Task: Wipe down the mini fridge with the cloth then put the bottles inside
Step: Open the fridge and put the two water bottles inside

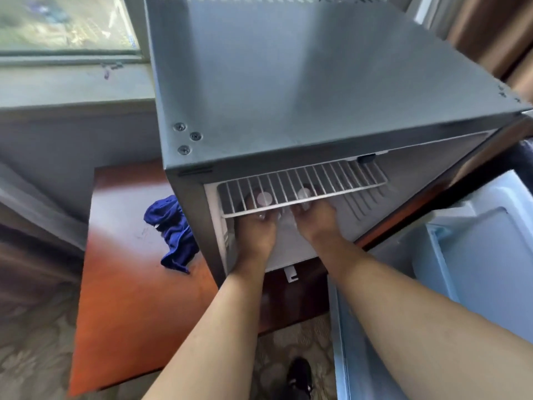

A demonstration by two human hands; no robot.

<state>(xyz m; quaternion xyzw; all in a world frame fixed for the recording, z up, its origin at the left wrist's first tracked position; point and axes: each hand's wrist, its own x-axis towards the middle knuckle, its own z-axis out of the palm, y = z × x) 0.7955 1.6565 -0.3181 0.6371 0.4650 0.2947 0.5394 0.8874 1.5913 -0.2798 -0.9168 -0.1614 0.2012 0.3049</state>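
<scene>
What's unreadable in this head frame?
- Bottles: only two caps show through the wire shelf, bodies hidden.
- Left hand and right hand: fingertips under the shelf, grip unclear.
- Fridge interior: blocked by its top.
- Fridge door: cut off by the right edge.

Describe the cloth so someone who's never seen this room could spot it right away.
Start at the grey mini fridge standing on the reddish-brown wooden table. Look at the tabletop just left of the fridge's front corner. The cloth lies there crumpled in a heap, loose, away from both hands; it is the only deep blue thing in view.
</scene>
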